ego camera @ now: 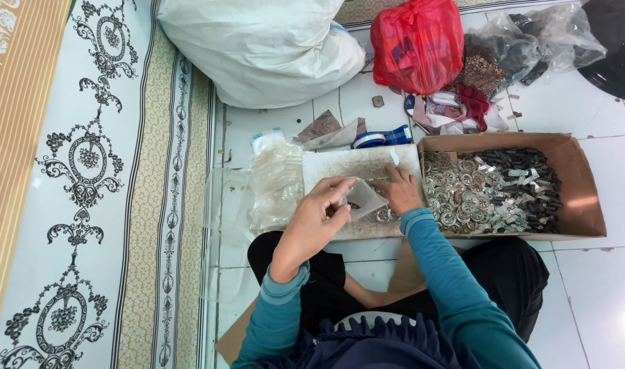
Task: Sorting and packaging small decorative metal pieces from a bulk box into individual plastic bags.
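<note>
The left hand (pixel 317 217) pinches a small clear plastic pouch (pixel 362 199) by its edge, holding it up over the flat board (pixel 353 166) that lies on the floor in front of the crossed legs, while the right hand (pixel 398 190) rests palm down on the board, fingers spread over a few round silver buttons (pixel 382 215) and closed on nothing that shows. It looks like the filling step, with the pouch held ready and the buttons being gathered under the fingers; the next move seems to call for a steady open mouth on the pouch and a careful sweep, since the pieces are small and slide easily. Just right of the board sits an open cardboard box (pixel 577 179), its left half full of round silver buttons, its right half heaped with small dark pieces. Left of the board lies a stack of clear pouches (pixel 275 183). Further back, a roll of blue tape (pixel 381 138), some cloth scraps (pixel 456 111), a knotted red plastic bag (pixel 417 42), a clear bag of dark pieces (pixel 531 41) and a big white sack (pixel 258 48). A patterned mat (pixel 87 178) runs along the left.
</note>
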